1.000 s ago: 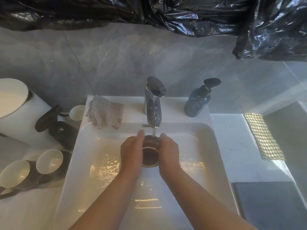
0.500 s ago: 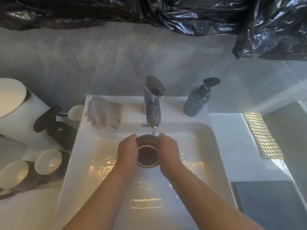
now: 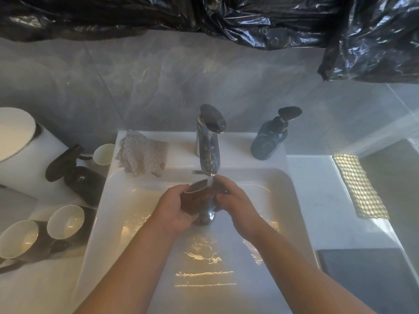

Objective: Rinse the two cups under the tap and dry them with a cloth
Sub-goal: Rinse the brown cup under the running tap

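A dark brown cup (image 3: 199, 196) lies tipped on its side over the white sink (image 3: 281, 200), right under the chrome tap (image 3: 209, 146). Water runs from the spout onto the cup's wall. My left hand (image 3: 174, 209) grips its rim end from the left. My right hand (image 3: 235, 200) holds its base end from the right. Two dark cups with white insides, one (image 3: 65, 220) nearer the sink and one (image 3: 19, 239) further left, stand on the counter to the left. A patterned cloth (image 3: 142, 157) lies crumpled on the sink's back left ledge.
A blue soap dispenser (image 3: 269, 139) stands right of the tap. A black spray bottle (image 3: 74, 175), a small white cup (image 3: 103, 154) and a white bin (image 3: 20, 150) sit at the left. A checked mat (image 3: 360, 186) and a dark pad (image 3: 367, 275) lie at the right.
The cup has been tipped from mouth-up onto its side under the stream. My left hand slid lower around the rim end and my right hand shifted to the base.
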The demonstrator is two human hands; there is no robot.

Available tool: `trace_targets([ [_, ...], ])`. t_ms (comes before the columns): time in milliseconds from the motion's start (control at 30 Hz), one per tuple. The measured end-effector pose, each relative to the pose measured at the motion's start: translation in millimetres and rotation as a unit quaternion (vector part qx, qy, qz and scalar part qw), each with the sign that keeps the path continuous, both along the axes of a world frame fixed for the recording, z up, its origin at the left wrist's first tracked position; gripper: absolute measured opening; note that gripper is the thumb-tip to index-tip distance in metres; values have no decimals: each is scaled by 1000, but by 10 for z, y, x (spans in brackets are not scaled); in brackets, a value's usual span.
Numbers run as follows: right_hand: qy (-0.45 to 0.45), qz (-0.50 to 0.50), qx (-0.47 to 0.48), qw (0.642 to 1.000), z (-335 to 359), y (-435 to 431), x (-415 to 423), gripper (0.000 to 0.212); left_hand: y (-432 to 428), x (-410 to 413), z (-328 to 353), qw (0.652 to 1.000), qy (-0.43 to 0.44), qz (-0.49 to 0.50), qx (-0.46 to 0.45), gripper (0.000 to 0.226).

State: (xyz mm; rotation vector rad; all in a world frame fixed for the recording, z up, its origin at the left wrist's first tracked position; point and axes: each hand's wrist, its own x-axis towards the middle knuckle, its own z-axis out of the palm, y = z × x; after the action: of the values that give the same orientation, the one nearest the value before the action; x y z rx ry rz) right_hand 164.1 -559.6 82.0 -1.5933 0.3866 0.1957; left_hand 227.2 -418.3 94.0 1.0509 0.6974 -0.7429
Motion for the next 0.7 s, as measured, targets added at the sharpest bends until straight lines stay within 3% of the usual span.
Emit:
trace_targets([
  [100, -31, 53, -63, 996, 37, -86, -36, 49, 28, 32, -35, 999, 34, 7, -6, 27],
  [233, -59, 45, -89, 993, 109, -123, -13, 45, -9, -19, 3, 1000, 12, -21, -1, 39],
  [367, -34, 24, -92, 995, 145, -144, 12, 27, -57, -49, 17, 999, -39, 12, -5, 44],
  [500, 13, -15, -83, 996, 131, -122, 16, 31, -89, -92, 11, 997, -76, -14, 8, 51],
  [700, 48, -35, -70, 996, 123, -106, -19, 39, -113, -151, -40, 984, -167, -24, 62, 28],
])
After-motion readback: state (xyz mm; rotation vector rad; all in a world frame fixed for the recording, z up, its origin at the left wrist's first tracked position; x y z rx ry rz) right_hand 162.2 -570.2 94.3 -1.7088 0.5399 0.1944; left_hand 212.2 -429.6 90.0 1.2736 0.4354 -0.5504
